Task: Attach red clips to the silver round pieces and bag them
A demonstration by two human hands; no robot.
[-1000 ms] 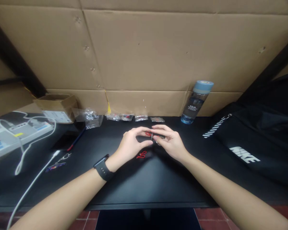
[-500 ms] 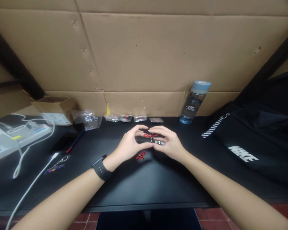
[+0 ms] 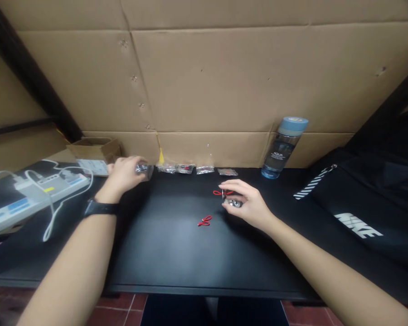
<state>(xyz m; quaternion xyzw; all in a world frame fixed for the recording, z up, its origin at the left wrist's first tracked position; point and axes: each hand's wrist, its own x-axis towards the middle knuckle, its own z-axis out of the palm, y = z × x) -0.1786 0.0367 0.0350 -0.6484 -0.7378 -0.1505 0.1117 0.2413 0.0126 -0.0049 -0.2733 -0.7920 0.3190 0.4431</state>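
My right hand (image 3: 246,201) is closed in a pinch on a small shiny metal piece (image 3: 233,203) with red cord loops (image 3: 219,193) sticking out at its upper end. The piece's exact kind is not clear. Below and to the left, a separate red cord loop (image 3: 205,221) lies on the black tabletop (image 3: 177,253). My left hand (image 3: 126,175), with a black watch on its wrist, reaches to the back left. Its fingers curl around a crumpled clear plastic bag (image 3: 142,168), which the hand partly covers.
Several small clear packets (image 3: 185,169) line the back by the cardboard wall (image 3: 204,81). A water bottle (image 3: 282,147) stands back right, near a black bag (image 3: 367,194). At left are an open cardboard box (image 3: 95,154) and a white power strip (image 3: 37,203) with cables.
My left hand has left the metal piece and moved left and back to the crumpled plastic bag. My right hand keeps the metal piece. The view has shifted slightly.
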